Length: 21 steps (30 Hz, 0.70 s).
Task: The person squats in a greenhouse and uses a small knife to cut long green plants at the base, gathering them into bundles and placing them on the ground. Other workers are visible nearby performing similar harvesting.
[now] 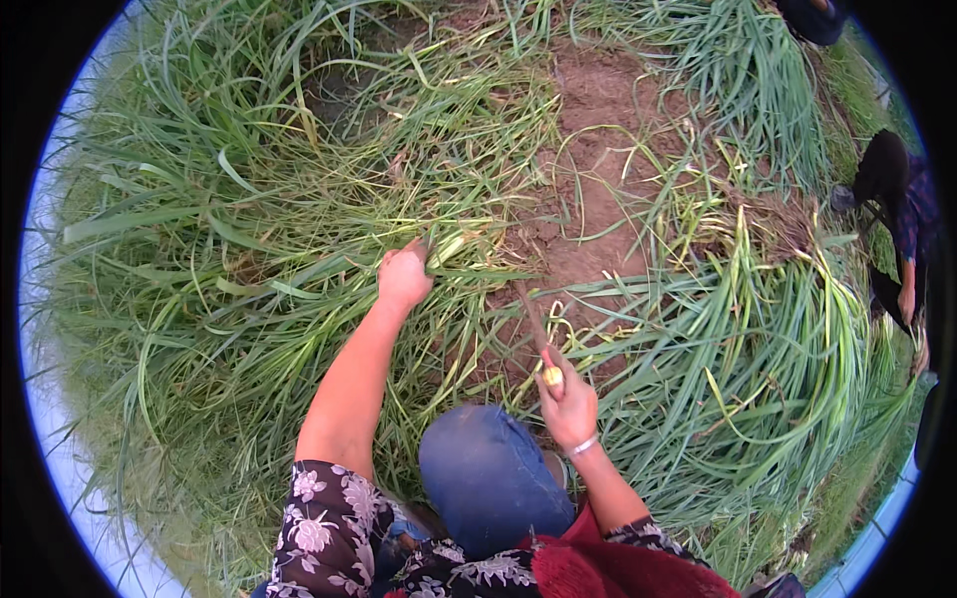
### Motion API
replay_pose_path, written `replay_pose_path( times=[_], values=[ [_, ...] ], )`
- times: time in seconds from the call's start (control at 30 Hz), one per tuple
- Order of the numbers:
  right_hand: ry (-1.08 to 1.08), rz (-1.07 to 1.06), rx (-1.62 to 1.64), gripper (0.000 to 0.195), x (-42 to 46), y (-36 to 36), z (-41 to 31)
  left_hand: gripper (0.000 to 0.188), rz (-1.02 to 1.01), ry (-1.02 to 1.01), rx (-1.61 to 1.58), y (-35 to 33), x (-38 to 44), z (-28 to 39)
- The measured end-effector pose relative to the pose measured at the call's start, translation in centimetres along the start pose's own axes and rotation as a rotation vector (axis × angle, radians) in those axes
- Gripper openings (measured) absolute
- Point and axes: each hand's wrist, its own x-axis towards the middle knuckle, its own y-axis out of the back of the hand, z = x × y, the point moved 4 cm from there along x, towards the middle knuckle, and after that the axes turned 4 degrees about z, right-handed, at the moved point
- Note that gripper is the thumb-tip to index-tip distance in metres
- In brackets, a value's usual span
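Left of centre, my left hand (404, 275) is closed around the pale lower part of a bunch of long green leaves (456, 250), among the dense growth. Some of its fingers are hidden behind the hand. My right hand (570, 400), with a bracelet at the wrist, grips the handle of a hand tool with a narrow, soil-coloured blade (532, 318). The blade points up and to the left, over bare soil, a short way right of my left hand. Its exact kind cannot be told. A large pile of cut green leafy stalks (748, 359) lies to the right.
Long leafy plants (187, 261) cover the left side. A strip of brown soil (605, 172) runs up the middle. Another leafy pile (762, 90) lies at the upper right. A co-worker (908, 209) is at the right edge. My knee in blue denim (486, 471) is below my hands.
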Motion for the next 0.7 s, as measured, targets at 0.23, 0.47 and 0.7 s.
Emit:
replay_pose_path(
  times=[0.23,0.47,0.7],
  values=[
    [0.234,-0.039,-0.21,0.031,5.4,3.6,-3.8,0.062,0.234,-0.089,-0.009,-1.1,-0.5,-0.4],
    [-0.038,0.059,-0.131,0.038,-6.0,9.8,-0.1,0.053,0.146,0.015,-0.092,-1.0,-0.5,-0.4],
    [0.077,0.125,-0.09,0.032,9.9,-4.2,0.6,0.058,0.026,0.101,-0.013,-0.2,-0.1,-0.3]
  ],
)
